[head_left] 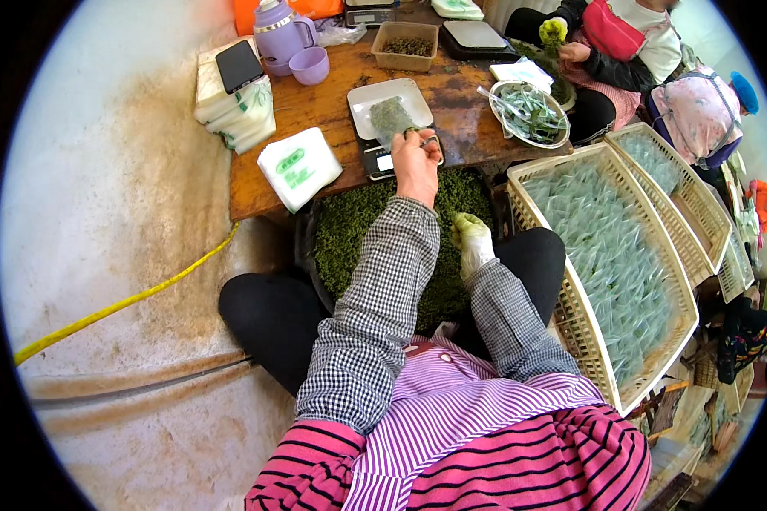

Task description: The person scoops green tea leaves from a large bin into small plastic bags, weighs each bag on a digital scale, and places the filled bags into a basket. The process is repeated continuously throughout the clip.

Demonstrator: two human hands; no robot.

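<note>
My left hand (418, 162), bare, reaches over a kitchen scale (406, 88) with a white pan. Its fingers are pinched at the edge of a small clear plastic bag (389, 117) with green bits inside, which lies on the pan. My right hand (473, 238) wears a thin glove stained yellow-green. Its fingers are curled closed above a large dark tub of small green buds or leaf bits (349, 234); what they hold, if anything, is hidden.
Stacks of plastic bags (299, 169) lie left on the wooden table (341, 85), near a phone (239, 66), purple flask (279, 38) and cup (309, 66). A brown tub (406, 59) and a basket of packets (533, 145) stand farther back. Crates (590, 328) flank my right; another person (622, 43) sits beyond.
</note>
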